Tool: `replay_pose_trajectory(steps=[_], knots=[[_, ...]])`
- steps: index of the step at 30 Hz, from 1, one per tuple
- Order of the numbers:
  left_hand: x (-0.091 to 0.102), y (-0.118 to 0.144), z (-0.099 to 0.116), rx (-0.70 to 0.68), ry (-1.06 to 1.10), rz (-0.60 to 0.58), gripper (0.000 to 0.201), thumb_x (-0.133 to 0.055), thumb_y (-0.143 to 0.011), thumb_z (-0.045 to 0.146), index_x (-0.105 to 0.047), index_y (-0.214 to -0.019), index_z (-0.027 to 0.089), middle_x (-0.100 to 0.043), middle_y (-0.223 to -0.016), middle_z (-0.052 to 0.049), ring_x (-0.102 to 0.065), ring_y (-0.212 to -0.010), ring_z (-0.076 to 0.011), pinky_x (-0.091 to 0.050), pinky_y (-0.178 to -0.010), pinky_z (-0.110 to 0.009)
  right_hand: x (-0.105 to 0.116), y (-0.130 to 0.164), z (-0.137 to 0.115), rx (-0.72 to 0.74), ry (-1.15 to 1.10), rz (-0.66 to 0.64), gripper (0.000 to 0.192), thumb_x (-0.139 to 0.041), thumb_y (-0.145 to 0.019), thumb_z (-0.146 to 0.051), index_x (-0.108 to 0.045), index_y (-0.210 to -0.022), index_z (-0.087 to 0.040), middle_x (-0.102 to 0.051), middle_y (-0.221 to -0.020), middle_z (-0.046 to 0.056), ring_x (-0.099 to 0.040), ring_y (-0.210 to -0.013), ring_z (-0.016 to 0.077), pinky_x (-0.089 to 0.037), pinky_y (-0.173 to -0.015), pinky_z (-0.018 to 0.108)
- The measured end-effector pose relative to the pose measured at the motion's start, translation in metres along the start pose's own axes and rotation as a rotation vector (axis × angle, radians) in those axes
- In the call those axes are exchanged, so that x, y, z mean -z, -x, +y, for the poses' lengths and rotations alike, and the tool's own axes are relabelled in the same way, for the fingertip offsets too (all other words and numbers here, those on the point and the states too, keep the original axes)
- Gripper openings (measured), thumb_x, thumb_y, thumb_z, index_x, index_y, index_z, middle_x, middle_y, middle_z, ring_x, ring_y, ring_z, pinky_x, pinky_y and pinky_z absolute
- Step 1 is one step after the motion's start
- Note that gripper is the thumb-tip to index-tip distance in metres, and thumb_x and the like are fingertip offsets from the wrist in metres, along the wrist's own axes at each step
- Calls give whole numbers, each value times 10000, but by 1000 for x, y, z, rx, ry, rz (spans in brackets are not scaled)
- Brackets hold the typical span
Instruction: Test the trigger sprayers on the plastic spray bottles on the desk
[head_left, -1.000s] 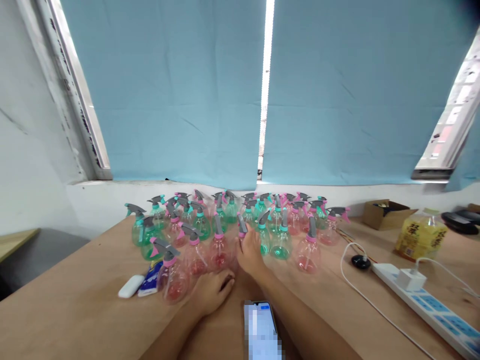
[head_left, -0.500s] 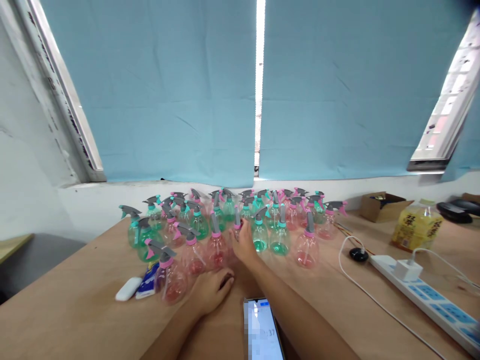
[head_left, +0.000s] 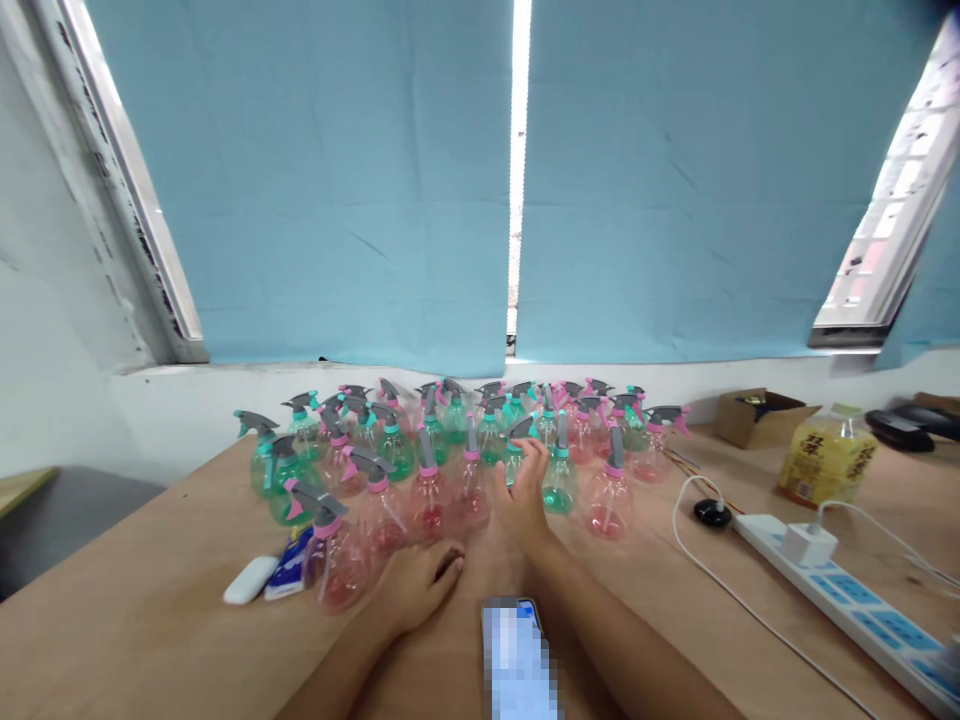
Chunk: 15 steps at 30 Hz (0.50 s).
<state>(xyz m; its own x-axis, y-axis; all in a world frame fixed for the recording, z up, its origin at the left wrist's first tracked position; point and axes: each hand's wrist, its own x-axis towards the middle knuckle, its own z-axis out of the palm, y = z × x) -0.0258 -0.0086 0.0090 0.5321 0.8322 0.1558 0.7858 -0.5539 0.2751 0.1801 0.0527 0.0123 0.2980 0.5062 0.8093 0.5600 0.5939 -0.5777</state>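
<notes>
My right hand [head_left: 523,500] is raised with its thumb and fingers apart, in front of a green spray bottle [head_left: 514,468] with a grey and teal head. It holds nothing, and whether it touches that bottle I cannot tell. Just left of it stands a pink spray bottle [head_left: 472,490], upright with a grey lever. My left hand [head_left: 416,588] rests on the table with curled fingers and no object showing in it. Close to that hand are another pink spray bottle [head_left: 344,575] and one further back [head_left: 387,520]. Several more pink and green bottles crowd behind.
A phone [head_left: 519,660] lies between my forearms. On the left are a white case [head_left: 250,580] and a blue packet [head_left: 289,568]. To the right are a power strip [head_left: 855,600], a cable, a black puck [head_left: 712,513], a yellow-labelled jug [head_left: 825,460] and a cardboard box [head_left: 757,420].
My right hand has let go of the pink spray bottle, which stays standing in the front row. The hand has moved right and opened. My left hand has hardly moved.
</notes>
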Motion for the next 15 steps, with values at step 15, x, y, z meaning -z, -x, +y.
replay_pose_trajectory(steps=[15], knots=[[-3, 1, -2, 1, 7, 10, 332, -365, -1000, 428, -645, -1111, 289, -737, -1128, -3, -683, -1008, -233, -469, -817, -311, -31, -44, 45, -301, 26, -13, 646, -560, -787, -275, -415, -1398, -121, -554, -1262, 198, -523, -1163, 324, -417, -999, 477]])
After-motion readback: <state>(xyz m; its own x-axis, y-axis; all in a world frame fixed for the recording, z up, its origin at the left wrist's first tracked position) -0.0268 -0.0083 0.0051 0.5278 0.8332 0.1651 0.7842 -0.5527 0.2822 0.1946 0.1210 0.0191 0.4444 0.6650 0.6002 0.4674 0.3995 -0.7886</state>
